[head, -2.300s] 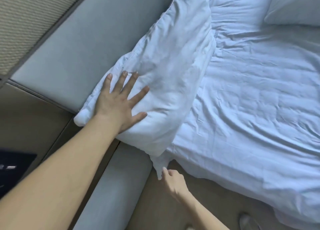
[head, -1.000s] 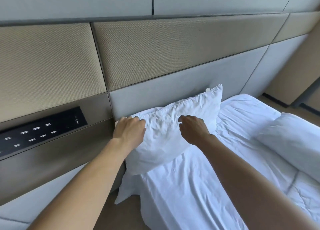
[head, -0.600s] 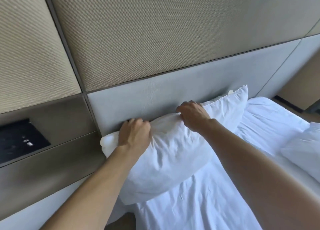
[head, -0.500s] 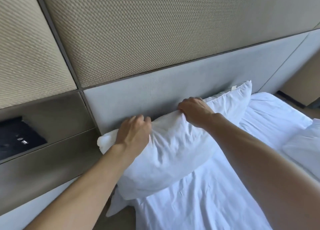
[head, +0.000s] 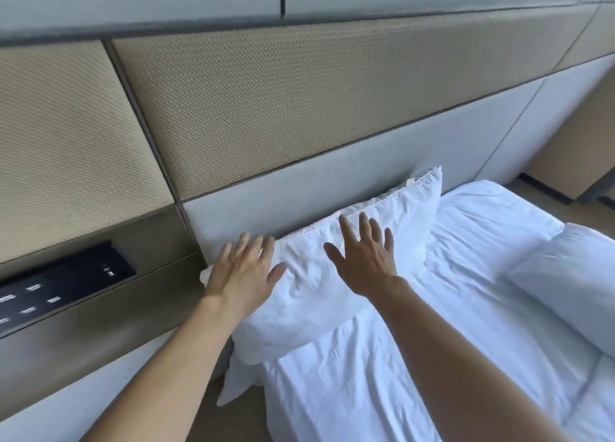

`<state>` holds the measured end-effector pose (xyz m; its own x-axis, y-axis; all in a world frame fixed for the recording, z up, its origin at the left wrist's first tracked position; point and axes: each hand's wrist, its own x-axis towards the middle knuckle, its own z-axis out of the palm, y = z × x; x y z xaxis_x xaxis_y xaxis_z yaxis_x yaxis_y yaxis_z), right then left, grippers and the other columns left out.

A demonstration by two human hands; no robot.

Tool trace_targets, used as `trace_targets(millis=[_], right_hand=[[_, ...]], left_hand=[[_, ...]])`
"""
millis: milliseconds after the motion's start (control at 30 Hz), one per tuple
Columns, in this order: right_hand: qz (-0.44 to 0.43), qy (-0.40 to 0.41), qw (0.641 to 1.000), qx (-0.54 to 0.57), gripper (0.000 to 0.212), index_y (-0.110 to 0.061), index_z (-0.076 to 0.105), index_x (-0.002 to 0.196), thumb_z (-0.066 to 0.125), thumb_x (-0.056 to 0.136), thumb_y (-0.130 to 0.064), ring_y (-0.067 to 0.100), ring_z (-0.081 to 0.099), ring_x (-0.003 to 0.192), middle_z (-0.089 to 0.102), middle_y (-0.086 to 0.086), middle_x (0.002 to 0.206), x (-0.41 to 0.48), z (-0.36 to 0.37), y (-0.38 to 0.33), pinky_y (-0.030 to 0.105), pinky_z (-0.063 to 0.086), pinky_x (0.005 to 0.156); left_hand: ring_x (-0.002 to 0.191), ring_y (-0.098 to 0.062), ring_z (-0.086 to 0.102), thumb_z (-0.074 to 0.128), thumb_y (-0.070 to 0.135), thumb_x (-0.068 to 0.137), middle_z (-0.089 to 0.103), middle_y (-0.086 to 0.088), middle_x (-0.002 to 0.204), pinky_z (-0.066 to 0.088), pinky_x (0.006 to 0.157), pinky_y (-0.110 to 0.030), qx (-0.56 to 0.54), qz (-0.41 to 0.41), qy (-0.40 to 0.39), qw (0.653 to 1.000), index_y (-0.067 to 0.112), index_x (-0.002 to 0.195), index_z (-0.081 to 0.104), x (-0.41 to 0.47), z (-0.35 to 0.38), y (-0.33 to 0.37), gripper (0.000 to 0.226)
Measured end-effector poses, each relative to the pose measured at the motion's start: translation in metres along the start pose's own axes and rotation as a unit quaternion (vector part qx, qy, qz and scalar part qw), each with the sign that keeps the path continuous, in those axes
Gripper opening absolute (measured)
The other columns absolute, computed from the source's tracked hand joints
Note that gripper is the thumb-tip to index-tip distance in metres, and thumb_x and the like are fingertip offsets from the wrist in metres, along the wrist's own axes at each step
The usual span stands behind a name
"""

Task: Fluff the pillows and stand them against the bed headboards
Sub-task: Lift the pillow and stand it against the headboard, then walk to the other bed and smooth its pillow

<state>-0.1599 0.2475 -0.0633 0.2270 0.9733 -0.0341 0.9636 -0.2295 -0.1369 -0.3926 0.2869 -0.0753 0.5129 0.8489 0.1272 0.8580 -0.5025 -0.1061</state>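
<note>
A white pillow (head: pixel 316 295) leans on its long edge against the grey padded headboard (head: pixel 332 182), at the near corner of the bed. My left hand (head: pixel 243 275) is open with fingers spread, over the pillow's left top corner, slightly blurred. My right hand (head: pixel 364 257) is open too, fingers spread flat on or just above the pillow's front face. Neither hand grips the fabric. A second white pillow (head: pixel 572 282) lies flat on the bed at the right edge of view.
The bed has a wrinkled white sheet (head: pixel 382 375). A dark switch panel (head: pixel 60 285) sits in the wall panel to the left. Woven beige wall panels (head: pixel 283 102) run above the headboard. A beige cabinet (head: pixel 579 148) stands at far right, past the bed.
Both hands have let go of the pillow's top edge and opened flat with fingers spread. The view has pulled back. The pillow stays leaning against the headboard.
</note>
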Motion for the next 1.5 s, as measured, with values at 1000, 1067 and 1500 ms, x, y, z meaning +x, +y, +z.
trace_targets(millis=[1000,1067,1500], right_hand=[[0.301,0.032,0.951,0.067,0.098,-0.031,-0.002,0.158,0.016,0.080,-0.089,0.033,-0.015,0.151,-0.010,0.017,0.165,-0.619,-0.078,0.055,0.058,-0.014,0.118],[0.342,0.027,0.937,0.073,0.098,-0.031,-0.001,0.158,0.016,0.080,-0.088,0.033,-0.014,0.151,-0.009,0.016,0.165,-0.657,-0.060,0.051,0.058,-0.013,0.118],[0.645,-0.044,0.741,0.182,0.099,-0.031,-0.010,0.157,0.008,0.078,-0.089,0.032,-0.023,0.149,-0.017,0.015,0.164,-0.931,0.036,-0.013,0.058,-0.017,0.117]], left_hand=[[0.151,-0.027,-0.022,0.008,0.082,0.087,-0.023,-0.004,0.165,-0.010,0.118,-0.061,-0.048,0.167,-0.156,0.972,0.037,0.156,-0.013,-0.419,-0.168,0.236,0.084],[0.151,-0.027,-0.023,0.008,0.082,0.087,-0.024,-0.004,0.165,-0.011,0.117,-0.061,-0.045,0.213,-0.178,0.960,0.037,0.156,-0.014,-0.440,-0.156,0.249,0.085],[0.153,-0.029,-0.017,0.007,0.084,0.086,-0.017,-0.004,0.167,-0.003,0.118,-0.064,0.013,0.555,-0.215,0.803,0.037,0.158,-0.009,-0.621,-0.123,0.380,0.087]])
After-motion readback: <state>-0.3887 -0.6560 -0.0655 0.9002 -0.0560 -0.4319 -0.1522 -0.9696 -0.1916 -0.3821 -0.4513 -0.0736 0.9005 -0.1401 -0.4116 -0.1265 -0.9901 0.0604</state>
